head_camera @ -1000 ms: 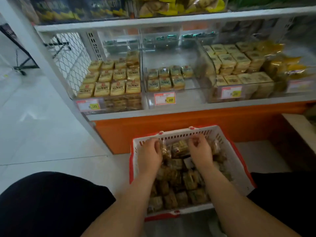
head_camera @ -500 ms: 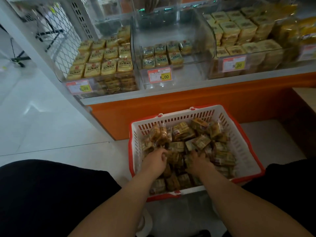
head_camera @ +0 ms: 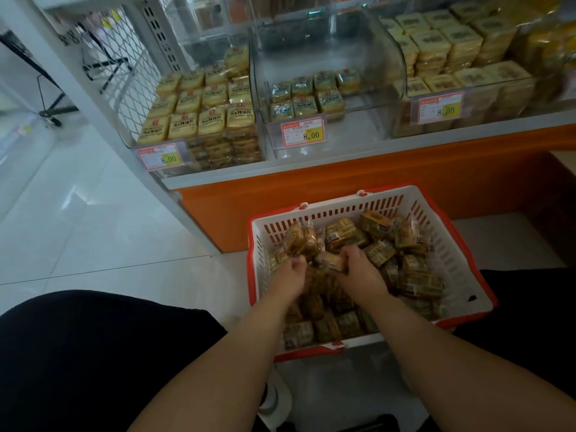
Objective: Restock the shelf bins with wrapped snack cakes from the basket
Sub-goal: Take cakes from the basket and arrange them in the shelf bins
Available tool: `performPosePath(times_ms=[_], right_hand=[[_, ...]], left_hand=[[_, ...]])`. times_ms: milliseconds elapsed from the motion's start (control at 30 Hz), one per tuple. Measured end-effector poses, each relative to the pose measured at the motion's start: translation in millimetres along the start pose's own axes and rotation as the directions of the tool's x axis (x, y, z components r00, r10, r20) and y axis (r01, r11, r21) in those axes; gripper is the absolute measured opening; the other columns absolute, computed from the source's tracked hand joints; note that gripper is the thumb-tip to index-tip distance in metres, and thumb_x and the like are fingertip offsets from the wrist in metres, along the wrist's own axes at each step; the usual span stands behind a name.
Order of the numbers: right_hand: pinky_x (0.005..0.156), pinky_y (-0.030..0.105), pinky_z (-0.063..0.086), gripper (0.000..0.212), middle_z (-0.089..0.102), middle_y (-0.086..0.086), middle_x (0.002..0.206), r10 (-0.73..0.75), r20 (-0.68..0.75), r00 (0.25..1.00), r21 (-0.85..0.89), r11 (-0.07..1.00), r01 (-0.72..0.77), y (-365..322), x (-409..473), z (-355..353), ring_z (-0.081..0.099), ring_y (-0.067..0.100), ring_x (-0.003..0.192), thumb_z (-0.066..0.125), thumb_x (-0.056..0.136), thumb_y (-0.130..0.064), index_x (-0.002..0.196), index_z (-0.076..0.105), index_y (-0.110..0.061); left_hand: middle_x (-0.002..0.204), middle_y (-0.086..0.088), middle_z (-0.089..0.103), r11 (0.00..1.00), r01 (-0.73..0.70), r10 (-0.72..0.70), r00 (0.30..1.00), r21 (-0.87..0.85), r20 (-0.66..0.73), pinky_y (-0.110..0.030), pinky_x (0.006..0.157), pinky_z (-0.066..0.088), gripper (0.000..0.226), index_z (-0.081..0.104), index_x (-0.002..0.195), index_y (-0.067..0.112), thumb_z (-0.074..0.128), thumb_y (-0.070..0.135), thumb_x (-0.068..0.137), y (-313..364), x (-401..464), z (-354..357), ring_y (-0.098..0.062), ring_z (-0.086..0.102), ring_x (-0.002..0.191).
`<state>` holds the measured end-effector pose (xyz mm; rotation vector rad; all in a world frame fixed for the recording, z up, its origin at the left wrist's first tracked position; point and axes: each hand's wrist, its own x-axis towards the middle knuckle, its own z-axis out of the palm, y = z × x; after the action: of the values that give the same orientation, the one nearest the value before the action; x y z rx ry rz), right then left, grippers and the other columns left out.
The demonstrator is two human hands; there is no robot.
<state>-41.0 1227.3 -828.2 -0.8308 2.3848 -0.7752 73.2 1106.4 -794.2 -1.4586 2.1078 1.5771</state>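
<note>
Both hands were down in the basket on the floor below the shelf. The left hand gripped a bunch of wrapped snack cakes; the right hand was curled around one cake. The basket was loaded with cakes, so most restocking looked undone. The middle bin held only a thin front row, with plenty of room. The left bin and right bin looked close to full. Nothing had been lifted toward the shelf yet.
</note>
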Motion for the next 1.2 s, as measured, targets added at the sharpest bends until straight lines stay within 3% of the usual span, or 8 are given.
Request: performPosePath(times_ms=[100, 233, 467, 633, 733, 867, 1033, 1200], right_hand=[[0.076, 0.033, 0.055, 0.037, 0.048, 0.003, 0.129, -0.302, -0.120, 0.946, -0.063, 0.953, 0.296, -34.8, -11.5, -10.4, 0.061, 0.021, 0.098, 0.061, 0.091, -0.015, 0.123, 0.045, -0.017], [0.078, 0.032, 0.058, 0.039, 0.039, 0.009, 0.143, -0.528, -0.215, 0.821, -0.115, 0.849, 0.516, -56.0, -22.6, -14.3, 0.057, 0.027, 0.116, 0.063, 0.086, -0.005, 0.122, 0.048, -0.006], [0.099, 0.037, 0.050, 0.041, 0.029, -0.001, 0.147, -0.374, -0.326, 0.868, 0.269, 0.844, 0.464, -91.4, -31.3, -45.3, 0.045, 0.011, 0.121, 0.053, 0.087, 0.005, 0.111, 0.042, -0.026], [0.116, 0.034, 0.011, 0.034, 0.019, -0.009, 0.156, -0.509, -0.082, 0.857, -0.035, 0.861, 0.508, -121.4, -27.3, -75.7, 0.013, 0.017, 0.146, 0.064, 0.086, -0.025, 0.114, 0.045, -0.031], [0.122, 0.044, 0.003, 0.039, 0.011, -0.008, 0.160, -0.556, -0.035, 0.830, -0.175, 0.821, 0.543, -139.8, -32.5, -87.8, 0.000, 0.018, 0.149, 0.063, 0.085, -0.018, 0.107, 0.035, -0.033], [0.113, 0.036, 0.034, 0.039, 0.028, -0.013, 0.149, -0.528, 0.010, 0.849, -0.073, 0.847, 0.527, -164.0, -35.0, -92.1, 0.032, 0.011, 0.137, 0.069, 0.082, -0.018, 0.107, 0.042, -0.031], [0.075, 0.025, 0.055, 0.042, 0.051, -0.010, 0.113, -0.324, -0.198, 0.925, 0.089, 0.934, 0.346, -174.1, -27.6, -77.6, 0.057, 0.006, 0.096, 0.074, 0.082, -0.034, 0.109, 0.042, -0.030], [0.095, 0.031, 0.050, 0.060, 0.038, -0.014, 0.131, -0.307, 0.015, 0.952, -0.105, 0.946, 0.306, -187.6, -16.2, -85.1, 0.049, 0.006, 0.113, 0.077, 0.072, -0.052, 0.118, 0.043, -0.034]], left_hand=[[0.121, -0.004, 0.068, 0.873, 0.115, -0.102, 0.993, -0.473, 0.054, -0.047, 0.104, 0.046, 0.056, 0.062, 0.119, 0.028, 0.035, 0.069, 0.094, 21.3, -9.0, -16.3, -0.026, 0.061, 0.115], [0.112, -0.008, 0.070, 0.798, -0.004, 0.071, 0.994, -0.602, 0.087, -0.037, 0.086, 0.055, 0.025, 0.064, 0.120, 0.019, 0.061, 0.025, 0.096, 44.3, -21.5, -44.5, -0.025, 0.066, 0.105], [0.105, -0.007, 0.072, 0.828, -0.132, 0.160, 0.987, -0.546, 0.002, -0.027, 0.065, 0.052, 0.031, 0.059, 0.118, 0.019, 0.063, 0.005, 0.092, 60.9, -45.7, -66.4, -0.019, 0.069, 0.088], [0.108, -0.006, 0.069, 0.925, -0.249, 0.263, 0.965, -0.288, 0.010, -0.036, 0.079, 0.057, 0.039, 0.058, 0.131, 0.023, 0.062, 0.013, 0.094, 87.2, -62.8, -103.9, -0.019, 0.066, 0.088], [0.110, -0.004, 0.066, 0.964, -0.265, 0.262, 0.954, 0.005, 0.143, -0.036, 0.081, 0.061, 0.038, 0.058, 0.128, 0.028, 0.063, 0.014, 0.093, 108.6, -72.1, -136.4, -0.020, 0.068, 0.095], [0.114, -0.007, 0.063, 0.944, -0.307, 0.275, 0.934, 0.118, 0.228, -0.036, 0.074, 0.060, 0.053, 0.048, 0.135, 0.026, 0.073, 0.017, 0.089, 136.8, -72.9, -173.0, -0.022, 0.068, 0.095], [0.125, -0.013, 0.059, 0.955, -0.296, 0.287, 0.897, -0.027, 0.336, -0.041, 0.093, 0.056, 0.059, 0.042, 0.135, 0.028, 0.070, 0.005, 0.088, 142.8, -57.4, -189.7, -0.030, 0.064, 0.111], [0.117, -0.009, 0.062, 0.938, -0.343, 0.326, 0.921, 0.047, 0.216, -0.031, 0.077, 0.056, 0.040, 0.052, 0.119, 0.017, 0.073, 0.011, 0.086, 141.8, -33.8, -198.1, -0.020, 0.065, 0.096]])
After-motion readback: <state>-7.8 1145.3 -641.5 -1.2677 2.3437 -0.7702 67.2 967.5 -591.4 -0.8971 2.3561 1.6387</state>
